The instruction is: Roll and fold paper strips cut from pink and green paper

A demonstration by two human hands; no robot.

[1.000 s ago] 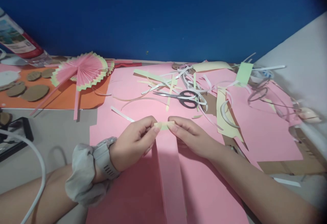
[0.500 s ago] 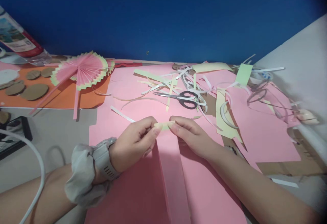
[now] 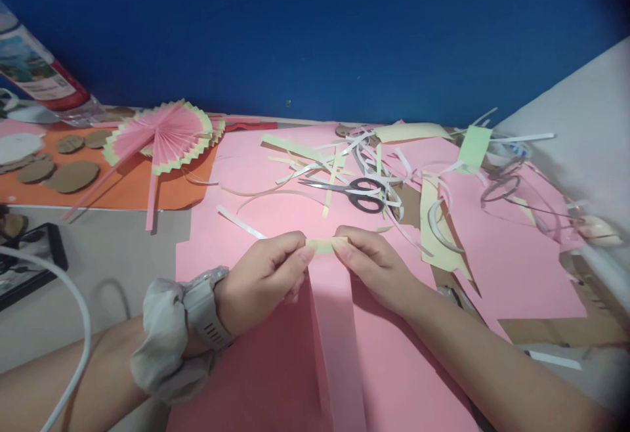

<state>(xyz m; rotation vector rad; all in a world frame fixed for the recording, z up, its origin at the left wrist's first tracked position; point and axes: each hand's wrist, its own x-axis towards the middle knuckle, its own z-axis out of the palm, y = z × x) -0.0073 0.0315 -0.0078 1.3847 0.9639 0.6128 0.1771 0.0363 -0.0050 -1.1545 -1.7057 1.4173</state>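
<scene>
Between my two hands is a pink paper strip [image 3: 337,333] with a pale yellow-green band at its far end [image 3: 325,246]. My left hand [image 3: 270,268], with a grey watch and a scrunchie on its wrist, pinches the left corner of that end between thumb and fingers. At the right corner, my right hand [image 3: 377,261] grips the same strip, thumb on top. The strip runs down toward me over a large pink sheet [image 3: 256,386]. Fingertips beneath the strip are partly hidden.
Beyond my hands lie scissors [image 3: 361,192] among several paper offcuts [image 3: 335,163]. A pleated pink paper fan [image 3: 172,131] rests at the back left, near cardboard discs [image 3: 73,176] and a bottle [image 3: 44,71]. A white cable [image 3: 81,327] crosses the left side. Glasses [image 3: 502,186] lie at the right.
The whole view has shifted slightly, so everything sits a little further right. Both hands keep their pinch on the strip's end, and slightly more of the yellow-green band shows between them.
</scene>
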